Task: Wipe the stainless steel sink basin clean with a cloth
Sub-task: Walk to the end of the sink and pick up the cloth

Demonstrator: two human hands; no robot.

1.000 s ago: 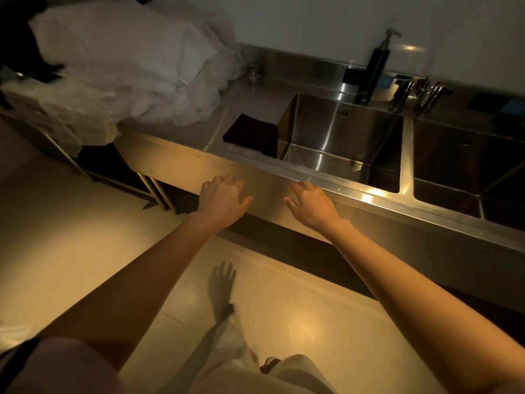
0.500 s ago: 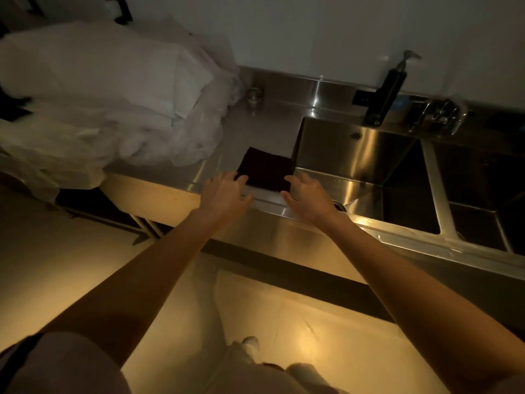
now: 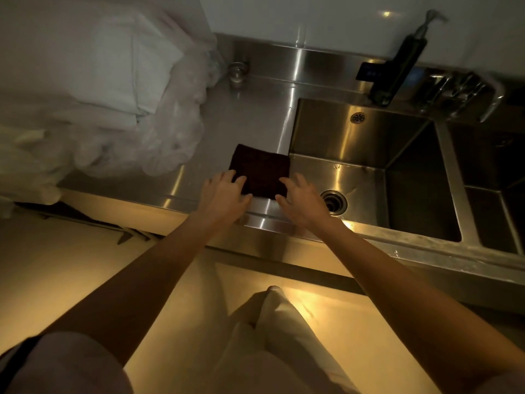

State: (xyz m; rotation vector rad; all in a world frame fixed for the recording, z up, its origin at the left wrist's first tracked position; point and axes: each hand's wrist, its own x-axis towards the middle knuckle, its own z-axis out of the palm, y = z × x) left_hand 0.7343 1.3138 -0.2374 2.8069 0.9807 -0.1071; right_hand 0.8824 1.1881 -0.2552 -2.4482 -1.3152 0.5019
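Here, both hands reach a dark cloth (image 3: 260, 172) lying flat on the steel counter (image 3: 250, 115) at the left rim of the sink basin (image 3: 369, 166).

The cloth is a folded square, its right edge level with the basin's left wall, well clear of the drain (image 3: 333, 201) in the basin floor. The left hand (image 3: 224, 193) lies palm down at the cloth's near left corner, fingers loosely spread, fingertips over the fabric's edge; the right hand (image 3: 302, 199) is likewise spread at the near right corner, above the basin rim. Neither hand has closed on the cloth, and actual contact cannot be told. A soap dispenser (image 3: 397, 66) and a blurred tap (image 3: 466, 89) stand behind the basin; a second basin (image 3: 488, 177) adjoins at right. White plastic-wrapped bundles (image 3: 93, 89) fill the counter's left end.
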